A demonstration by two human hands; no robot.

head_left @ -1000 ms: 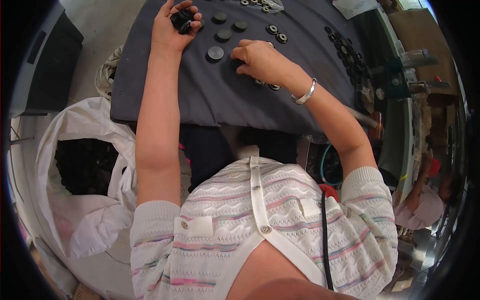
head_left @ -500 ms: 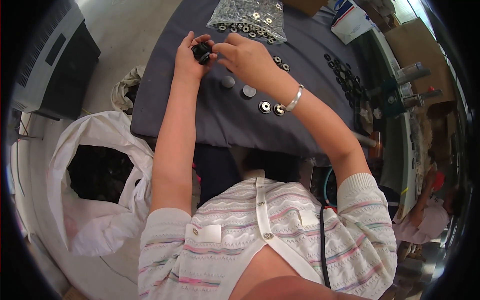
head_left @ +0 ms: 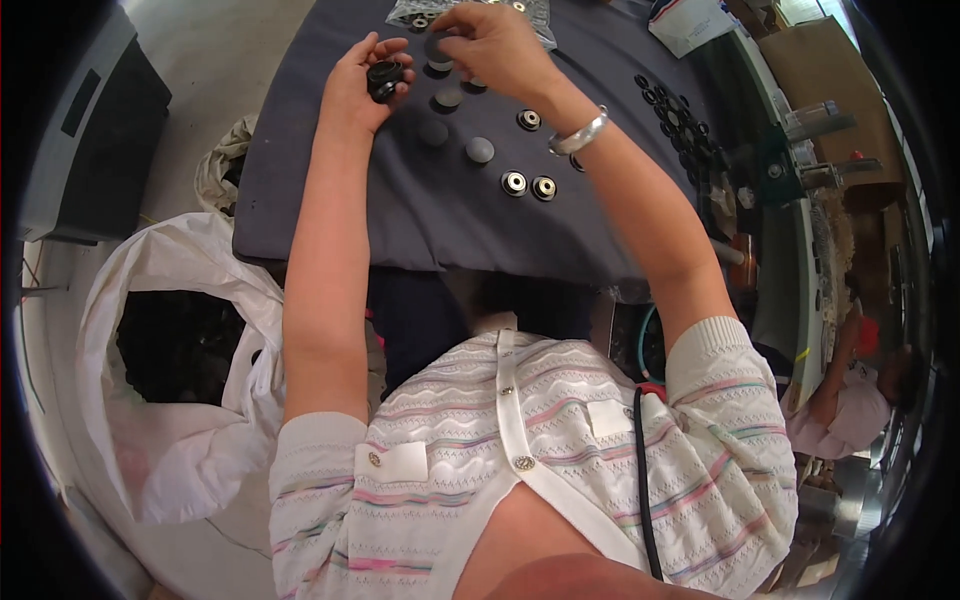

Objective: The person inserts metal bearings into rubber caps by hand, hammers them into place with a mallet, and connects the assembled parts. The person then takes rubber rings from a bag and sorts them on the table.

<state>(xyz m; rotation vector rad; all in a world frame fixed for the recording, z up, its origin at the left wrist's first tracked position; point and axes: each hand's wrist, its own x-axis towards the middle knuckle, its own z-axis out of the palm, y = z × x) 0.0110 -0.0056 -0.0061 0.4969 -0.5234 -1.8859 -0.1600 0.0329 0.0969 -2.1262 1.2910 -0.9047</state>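
Observation:
My left hand [head_left: 358, 92] is palm up over the table's far left part, its fingers curled round several small round black caps [head_left: 384, 80]. To the right of it, my right hand [head_left: 500, 52] pinches a dark round disc [head_left: 437, 46] between thumb and fingers, above a light grey round piece [head_left: 440, 66] on the cloth. Nearer me lie more round pieces: a grey one [head_left: 448, 96], a darker one [head_left: 433, 132] and a light grey one [head_left: 480, 150]. Black-rimmed parts with metal centres, such as the front one [head_left: 514, 183], lie below my right wrist.
A dark grey cloth [head_left: 330, 215] covers the table. At its far edge lies a clear plastic bag [head_left: 537, 22] of metal-centred parts. Black rings [head_left: 680, 125] and a green clamp-like tool [head_left: 785, 175] are at right. A white sack [head_left: 265, 300] with black pieces stands left; another person [head_left: 845, 415] is far right.
My right hand has moved away from my left hand and the caps there, carrying a dark disc to the right. The whole view has shifted, so the table sits higher in the picture.

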